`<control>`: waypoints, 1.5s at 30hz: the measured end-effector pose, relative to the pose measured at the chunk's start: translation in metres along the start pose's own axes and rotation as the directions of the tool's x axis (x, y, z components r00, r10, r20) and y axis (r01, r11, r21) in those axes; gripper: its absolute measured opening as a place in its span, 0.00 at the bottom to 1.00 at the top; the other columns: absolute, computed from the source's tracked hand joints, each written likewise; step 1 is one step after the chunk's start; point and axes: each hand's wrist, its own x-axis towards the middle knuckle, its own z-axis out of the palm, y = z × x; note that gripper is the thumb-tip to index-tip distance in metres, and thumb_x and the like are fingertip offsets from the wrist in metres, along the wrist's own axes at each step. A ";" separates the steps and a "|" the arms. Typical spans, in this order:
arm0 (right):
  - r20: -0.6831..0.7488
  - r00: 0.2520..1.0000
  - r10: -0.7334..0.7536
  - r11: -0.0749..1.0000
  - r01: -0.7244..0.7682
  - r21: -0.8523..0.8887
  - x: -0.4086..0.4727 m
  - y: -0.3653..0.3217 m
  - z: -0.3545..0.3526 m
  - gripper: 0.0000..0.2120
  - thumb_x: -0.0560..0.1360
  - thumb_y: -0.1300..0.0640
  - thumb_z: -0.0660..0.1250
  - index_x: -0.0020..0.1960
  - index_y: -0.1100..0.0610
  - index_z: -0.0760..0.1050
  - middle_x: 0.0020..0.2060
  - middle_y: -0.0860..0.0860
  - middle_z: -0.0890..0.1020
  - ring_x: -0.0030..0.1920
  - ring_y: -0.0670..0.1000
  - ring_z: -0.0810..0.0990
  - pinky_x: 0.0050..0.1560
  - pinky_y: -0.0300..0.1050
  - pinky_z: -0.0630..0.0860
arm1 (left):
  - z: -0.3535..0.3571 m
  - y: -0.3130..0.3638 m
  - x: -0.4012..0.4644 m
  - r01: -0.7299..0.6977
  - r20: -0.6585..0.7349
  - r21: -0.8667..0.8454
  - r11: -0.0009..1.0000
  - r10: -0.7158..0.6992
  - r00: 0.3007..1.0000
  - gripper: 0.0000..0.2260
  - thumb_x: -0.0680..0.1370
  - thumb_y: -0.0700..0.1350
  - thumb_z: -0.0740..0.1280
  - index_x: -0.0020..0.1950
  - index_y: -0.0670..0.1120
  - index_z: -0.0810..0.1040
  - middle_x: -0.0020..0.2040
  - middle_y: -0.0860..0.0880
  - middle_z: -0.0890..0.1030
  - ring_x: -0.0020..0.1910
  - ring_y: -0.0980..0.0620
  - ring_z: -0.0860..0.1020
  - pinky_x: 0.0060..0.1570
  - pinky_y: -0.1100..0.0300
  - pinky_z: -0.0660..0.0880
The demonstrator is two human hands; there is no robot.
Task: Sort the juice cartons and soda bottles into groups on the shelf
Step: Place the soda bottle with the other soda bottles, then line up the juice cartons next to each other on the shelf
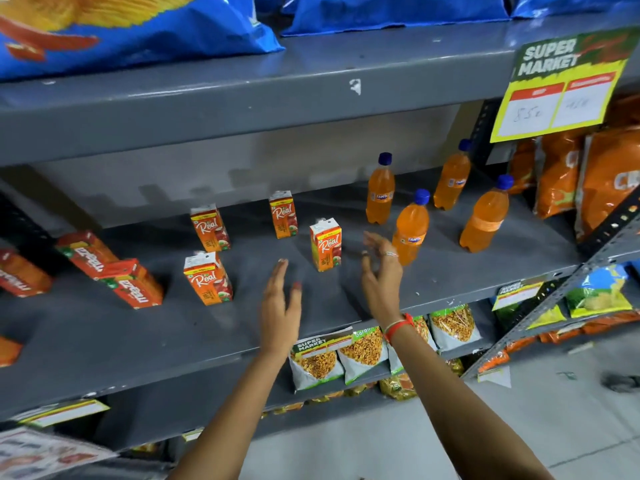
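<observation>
On the grey shelf (104,327), taking the front Real carton (325,244) as the landmark: far to its left lie three red Maaza cartons (133,284), tipped on their sides. Nearer on its left stand two orange Real cartons, one at the front (207,278) and one behind it (210,227). A fourth Real carton (283,214) stands just behind and left of the landmark.

The left hand (281,303) hovers in front of and left of the landmark carton, fingers straight and spread, grasping nothing. The right hand (381,271) hovers just to the carton's right, fingers loosely curled and apart, also empty; it overlaps the nearest Fanta bottle (410,227) in view, though I cannot tell whether it touches it.

Right of the landmark stand four orange Fanta bottles with blue caps: that nearest one, one behind it (380,188), one at the back right (452,174), and one furthest right (485,213).
</observation>
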 end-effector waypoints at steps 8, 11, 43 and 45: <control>0.350 0.852 0.389 0.854 -0.477 0.211 0.033 -0.005 0.038 0.18 0.82 0.59 0.52 0.70 0.62 0.64 0.67 0.62 0.72 0.65 0.55 0.72 0.66 0.48 0.69 | 0.028 0.034 0.054 0.330 0.275 -0.378 0.865 -0.235 0.932 0.19 0.79 0.36 0.55 0.70 0.43 0.62 0.70 0.43 0.68 0.66 0.51 0.67 0.61 0.62 0.63; 0.358 0.850 0.387 0.853 -0.477 0.212 0.028 -0.004 0.040 0.16 0.81 0.60 0.52 0.65 0.65 0.69 0.62 0.65 0.76 0.60 0.57 0.75 0.65 0.52 0.71 | 0.024 0.031 0.055 0.309 0.293 -0.346 0.886 -0.211 0.933 0.19 0.79 0.36 0.56 0.70 0.44 0.62 0.69 0.43 0.69 0.61 0.56 0.67 0.56 0.68 0.64; 0.326 0.845 0.424 0.862 -0.487 0.141 -0.011 -0.024 0.082 0.14 0.81 0.53 0.53 0.62 0.57 0.70 0.60 0.58 0.76 0.57 0.51 0.76 0.63 0.48 0.73 | -0.013 -0.008 0.053 0.315 0.246 -0.308 0.898 -0.245 0.938 0.19 0.79 0.38 0.56 0.70 0.44 0.62 0.69 0.42 0.70 0.66 0.46 0.69 0.67 0.50 0.67; 0.321 0.847 0.425 0.864 -0.485 0.135 -0.011 -0.022 0.083 0.15 0.81 0.53 0.53 0.63 0.57 0.70 0.60 0.58 0.76 0.58 0.52 0.76 0.64 0.50 0.73 | -0.014 -0.010 0.054 0.300 0.247 -0.310 0.902 -0.229 0.942 0.19 0.79 0.37 0.56 0.70 0.44 0.62 0.69 0.42 0.70 0.66 0.46 0.69 0.66 0.52 0.67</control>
